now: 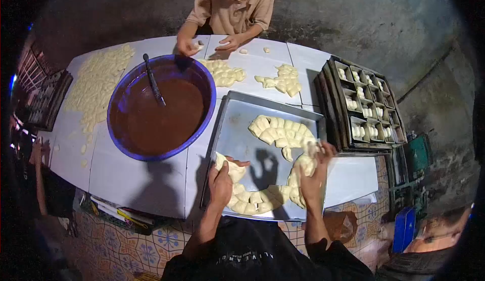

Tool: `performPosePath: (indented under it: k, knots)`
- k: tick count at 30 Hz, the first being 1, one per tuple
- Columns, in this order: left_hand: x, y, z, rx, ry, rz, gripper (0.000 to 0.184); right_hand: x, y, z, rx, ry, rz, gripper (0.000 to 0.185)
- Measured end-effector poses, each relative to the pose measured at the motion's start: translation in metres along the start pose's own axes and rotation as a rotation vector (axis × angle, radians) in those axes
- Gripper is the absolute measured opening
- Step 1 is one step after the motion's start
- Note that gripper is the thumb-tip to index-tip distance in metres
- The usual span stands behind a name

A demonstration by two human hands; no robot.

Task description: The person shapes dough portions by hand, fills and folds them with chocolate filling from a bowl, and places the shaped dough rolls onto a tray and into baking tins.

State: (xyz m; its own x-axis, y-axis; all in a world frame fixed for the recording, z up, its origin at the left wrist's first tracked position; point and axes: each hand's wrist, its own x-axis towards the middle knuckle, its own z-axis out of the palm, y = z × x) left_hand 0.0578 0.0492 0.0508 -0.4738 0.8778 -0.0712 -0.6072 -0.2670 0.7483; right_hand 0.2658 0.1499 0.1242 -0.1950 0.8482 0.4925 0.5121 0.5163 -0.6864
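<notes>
left hand (220,182) grasps pale dough (235,173) in the gray tray (237,124).

A single camera sits on the wearer's head, facing forward and down: the left hand (221,184) and right hand (314,175) are close below it, the table (113,180) spreads beyond, and the back wall (333,16) stands farthest off.

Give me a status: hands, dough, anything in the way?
Left hand on dough, tray's left side. Right hand blurred, at dough on tray's right. Nothing visibly blocking; bowl beside tray.
</notes>
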Motion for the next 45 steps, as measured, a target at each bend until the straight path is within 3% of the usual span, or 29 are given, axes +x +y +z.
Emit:
performPosePath:
  k: [1,2,3,5,7,9,10,11,13,15,17,19,21,22,23,25,27,28,29,31,32,33,35,37,38,41,42,43,45]
  knots:
    - [-0.002,0.001,0.006,-0.263,-0.019,-0.014,0.020,-0.019,0.027,0.024,-0.184,-0.329,0.078,0.072]
    - [-0.006,0.002,0.012,-0.317,-0.064,-0.031,0.023,-0.032,0.059,0.048,0.340,-0.584,0.393,0.073]
    - [-0.008,0.004,0.021,-0.325,-0.063,-0.014,0.023,-0.050,0.051,0.065,0.563,-0.506,0.415,0.071]
    - [-0.022,0.001,0.035,-0.018,0.034,-0.025,0.028,-0.057,-0.003,0.071,0.826,-0.472,0.382,0.068]
    - [-0.026,-0.008,0.036,0.206,0.007,0.065,0.033,-0.057,-0.023,0.075,0.712,-0.541,0.418,0.063]
    - [-0.015,-0.016,0.024,0.154,0.085,0.174,0.031,-0.048,-0.031,0.067,0.615,-0.494,0.331,0.036]
    - [-0.010,0.003,0.020,-0.250,0.053,0.147,0.029,-0.041,-0.032,0.054,0.578,-0.516,0.334,0.031]
    - [-0.007,0.020,0.009,-0.409,0.141,0.080,0.028,-0.035,-0.030,0.039,0.538,-0.543,0.337,0.027]
    - [0.004,0.028,-0.023,-0.557,0.195,0.184,0.027,-0.026,-0.027,0.013,0.530,-0.524,0.139,0.024]
    - [0.009,0.041,-0.049,-0.607,0.196,0.303,0.029,-0.022,-0.021,-0.011,0.640,-0.404,0.312,0.020]
    - [0.007,0.058,-0.055,-0.497,0.223,0.340,0.037,-0.016,0.012,-0.018,0.808,-0.259,0.131,0.020]
    - [-0.002,0.068,-0.036,-0.411,0.112,0.275,0.048,-0.016,0.064,-0.012,1.260,-0.504,0.301,0.037]
    - [0.006,0.034,-0.061,-0.304,-0.076,0.214,0.054,-0.013,0.068,0.013,0.795,-0.638,0.747,0.040]
    - [-0.001,0.037,-0.047,-0.218,-0.017,0.155,0.054,-0.027,0.113,0.039,0.001,-0.851,0.216,0.039]
    - [-0.006,0.037,-0.027,-0.136,0.041,0.102,0.055,-0.036,0.084,0.038,-0.572,-0.720,-0.255,0.036]
    - [-0.009,0.022,-0.013,-0.085,0.086,0.107,0.055,-0.041,0.042,0.053,0.199,-0.545,0.231,0.035]
    - [-0.017,0.011,0.002,-0.149,0.013,0.054,0.053,-0.042,0.000,0.063,0.763,-0.617,0.537,0.040]
    - [-0.019,-0.003,0.003,-0.051,-0.006,0.006,0.052,-0.048,-0.011,0.073,0.585,-0.614,0.224,0.046]
    - [-0.020,-0.017,0.002,0.047,-0.029,-0.043,0.050,-0.046,-0.042,0.077,0.482,-0.541,0.104,0.039]
    - [-0.026,-0.017,0.018,0.023,-0.031,0.036,0.046,-0.053,-0.039,0.098,0.516,-0.392,0.093,0.028]
    - [-0.026,-0.013,0.019,0.177,0.017,0.089,0.044,-0.054,-0.039,0.098,0.549,-0.380,0.212,0.017]
    - [-0.027,-0.007,0.018,0.332,0.074,0.145,0.042,-0.053,-0.041,0.097,0.550,-0.388,0.206,0.017]
    - [-0.028,0.001,0.020,0.237,0.189,0.210,0.031,-0.052,-0.044,0.097,0.593,-0.291,0.097,0.017]
    - [-0.031,0.000,0.012,0.506,0.278,0.214,0.020,-0.046,-0.039,0.099,0.472,-0.366,0.015,0.023]
    - [-0.030,-0.004,0.014,0.451,0.308,0.246,0.017,-0.041,-0.030,0.102,0.436,-0.363,0.011,0.025]
    - [-0.035,0.008,0.016,0.555,0.230,0.117,0.012,-0.022,-0.047,0.102,0.447,-0.327,-0.031,0.036]
    - [-0.029,-0.023,-0.010,0.196,0.156,-0.049,0.008,-0.026,-0.042,0.109,0.535,-0.442,-0.164,0.039]
    - [-0.033,-0.005,0.004,-0.355,0.096,-0.226,0.013,-0.031,-0.040,0.114,0.620,-0.555,-0.298,0.042]
    - [-0.031,0.008,0.006,-0.598,0.109,-0.418,0.026,-0.032,-0.028,0.121,0.522,-0.640,-0.363,0.056]
